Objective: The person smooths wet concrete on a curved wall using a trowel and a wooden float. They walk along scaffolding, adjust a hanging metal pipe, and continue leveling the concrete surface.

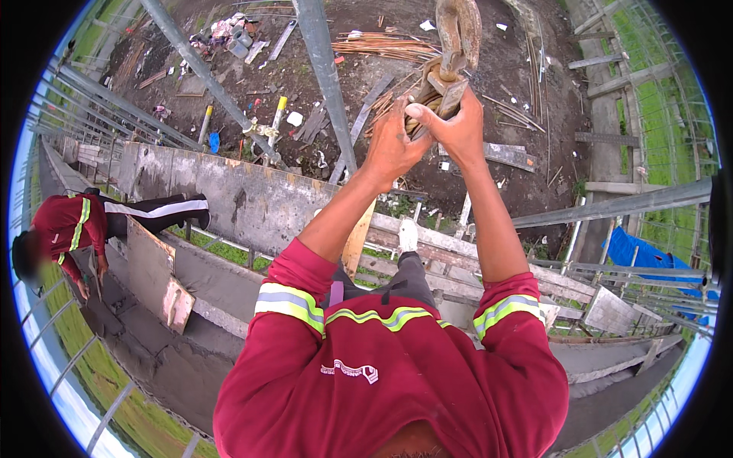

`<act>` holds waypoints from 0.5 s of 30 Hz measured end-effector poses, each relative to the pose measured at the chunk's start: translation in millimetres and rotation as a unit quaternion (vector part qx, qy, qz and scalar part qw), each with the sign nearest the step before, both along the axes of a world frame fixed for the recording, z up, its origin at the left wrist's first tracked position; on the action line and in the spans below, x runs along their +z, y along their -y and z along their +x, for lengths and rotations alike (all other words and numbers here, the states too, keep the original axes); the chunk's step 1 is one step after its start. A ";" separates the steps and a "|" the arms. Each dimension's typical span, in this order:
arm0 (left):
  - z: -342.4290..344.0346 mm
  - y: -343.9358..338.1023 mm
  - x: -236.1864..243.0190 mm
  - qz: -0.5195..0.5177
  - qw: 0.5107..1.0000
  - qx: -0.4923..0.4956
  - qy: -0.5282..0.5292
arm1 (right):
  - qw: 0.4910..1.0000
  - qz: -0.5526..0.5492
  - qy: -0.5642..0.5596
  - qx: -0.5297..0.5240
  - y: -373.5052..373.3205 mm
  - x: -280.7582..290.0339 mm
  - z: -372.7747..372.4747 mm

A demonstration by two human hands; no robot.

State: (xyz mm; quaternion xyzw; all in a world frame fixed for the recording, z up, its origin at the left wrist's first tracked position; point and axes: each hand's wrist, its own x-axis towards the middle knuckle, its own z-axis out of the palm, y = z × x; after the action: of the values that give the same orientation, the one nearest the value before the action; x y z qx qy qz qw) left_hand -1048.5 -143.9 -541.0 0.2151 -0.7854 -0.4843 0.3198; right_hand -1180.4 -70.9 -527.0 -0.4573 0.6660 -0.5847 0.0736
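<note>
A rusty, worn metal hoist hook (452, 65) with a thick link at its top hangs in front of me, up at the far side of the view. My left hand (395, 145) is closed around its lower part from the left. From the right, my right hand (456, 131) grips the same part, thumb toward the left hand. Between the hands shows a bit of twisted, rope-like strand (431, 101). My palms and fingers hide the lower end of the hook. Both arms are stretched out ahead of me.
Grey scaffold poles (324, 76) rise ahead, and another pole (611, 206) runs to the right. A narrow plank walkway (229, 195) crosses below me. At left a co-worker (76, 229) bends over wet concrete beside a board (149, 263). Far below lie reinforcing rods (385, 46) and a blue tarp (649, 259).
</note>
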 end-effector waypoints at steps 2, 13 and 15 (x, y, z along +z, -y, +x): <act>3.5 -2.1 0.4 0.085 0.995 -0.009 0.044 | 0.995 0.059 0.074 -0.024 5.2 9.4 7.4; 19.6 -14.4 -12.0 0.096 0.990 0.003 0.099 | 0.993 0.024 0.113 -0.025 25.7 -4.0 12.7; 21.2 -15.0 -13.8 0.069 0.984 0.030 0.163 | 0.991 0.036 0.122 -0.050 26.3 -6.4 16.4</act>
State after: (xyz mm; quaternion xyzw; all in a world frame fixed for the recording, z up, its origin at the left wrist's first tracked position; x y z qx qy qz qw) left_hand -1027.3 -128.9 -554.8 0.3358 -0.7851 -0.4860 0.1863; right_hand -1164.0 -97.3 -533.4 -0.3460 0.6947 -0.6145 0.1415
